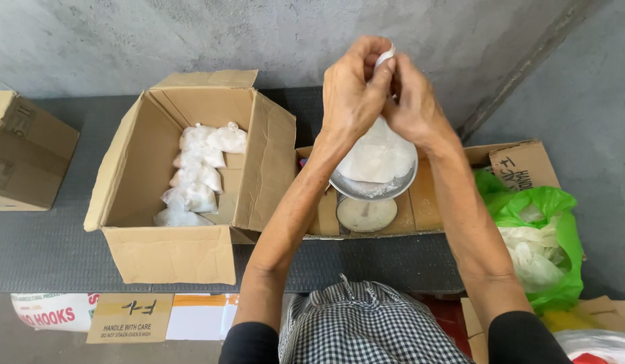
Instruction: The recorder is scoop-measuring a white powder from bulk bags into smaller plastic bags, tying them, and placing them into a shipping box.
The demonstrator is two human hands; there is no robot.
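Both hands, left hand (349, 91) and right hand (412, 101), pinch the twisted neck of one clear bag of white powder (378, 156), fingers pressed together at its top. The bag hangs below them onto a metal scale pan (373, 189). About six filled bags (196, 175) lie in one open cardboard box (165, 253).

Matt cardboard box (164, 253), shiny metal pan (373, 189)
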